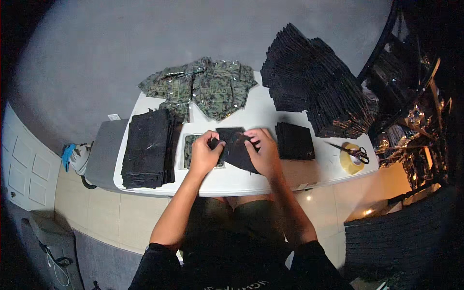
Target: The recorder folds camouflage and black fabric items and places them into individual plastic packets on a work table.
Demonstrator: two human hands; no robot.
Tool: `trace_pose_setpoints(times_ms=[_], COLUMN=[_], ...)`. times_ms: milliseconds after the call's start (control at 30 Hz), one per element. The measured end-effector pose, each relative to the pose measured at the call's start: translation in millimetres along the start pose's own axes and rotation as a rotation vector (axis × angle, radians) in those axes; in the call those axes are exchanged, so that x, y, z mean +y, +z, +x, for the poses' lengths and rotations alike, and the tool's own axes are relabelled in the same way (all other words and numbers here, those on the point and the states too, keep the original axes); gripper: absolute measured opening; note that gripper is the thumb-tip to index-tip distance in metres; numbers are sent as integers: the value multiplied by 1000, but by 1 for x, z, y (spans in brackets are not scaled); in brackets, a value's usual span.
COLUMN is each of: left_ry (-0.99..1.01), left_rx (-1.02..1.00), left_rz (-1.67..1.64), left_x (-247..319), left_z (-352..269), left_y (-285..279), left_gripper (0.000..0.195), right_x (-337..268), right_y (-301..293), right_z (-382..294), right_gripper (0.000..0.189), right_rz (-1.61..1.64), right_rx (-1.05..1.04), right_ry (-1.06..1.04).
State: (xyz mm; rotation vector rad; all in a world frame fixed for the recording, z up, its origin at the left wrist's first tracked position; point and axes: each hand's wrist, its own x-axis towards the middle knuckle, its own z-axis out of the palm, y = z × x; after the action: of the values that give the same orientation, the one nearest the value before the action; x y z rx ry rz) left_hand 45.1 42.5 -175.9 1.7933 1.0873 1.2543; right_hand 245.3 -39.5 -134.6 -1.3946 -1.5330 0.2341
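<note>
Between my two hands is a piece of black fabric (pixel 237 154), raised slightly above the table front. My left hand (pixel 207 152) pinches its left edge between thumb and fingers. On the other side, my right hand (pixel 264 150) has its fingers at the upper right edge; it looks slightly blurred. Partly under my left hand lies a flat camouflage piece (pixel 190 145) on a pale backing. A small stack of black fabric pieces (pixel 295 141) sits just right of my right hand. To the left stands a taller stack of black pieces (pixel 146 148).
Camouflage garments in clear plastic (pixel 221 87) lie at the back of the white table (pixel 214 185). Large leaning piles of black pieces (pixel 319 79) fill the right rear. Scissors (pixel 357 154) rest on a roll of tape (pixel 349 165) near the right edge. A grey box-like piece (pixel 105 152) adjoins the left.
</note>
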Motion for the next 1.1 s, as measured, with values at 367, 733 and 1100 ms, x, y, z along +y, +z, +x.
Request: trace_pose_setpoints(times_ms=[367,733,1100], left_ry=[-172,23,33], left_rx=[-36,112,-204], left_rz=[-183,120,-33], left_x=[-1,2,83], left_z=[13,9,10], left_y=[-13,-15,-63], left_gripper=[22,17,17], right_x=[18,19,-14], right_y=[-13,-29,-30], right_z=[-37,-35,7], right_gripper=[49,50,42], right_rz=[84,107,143], right_rx=[-304,-481,-214], right_ry=[59,87,-89])
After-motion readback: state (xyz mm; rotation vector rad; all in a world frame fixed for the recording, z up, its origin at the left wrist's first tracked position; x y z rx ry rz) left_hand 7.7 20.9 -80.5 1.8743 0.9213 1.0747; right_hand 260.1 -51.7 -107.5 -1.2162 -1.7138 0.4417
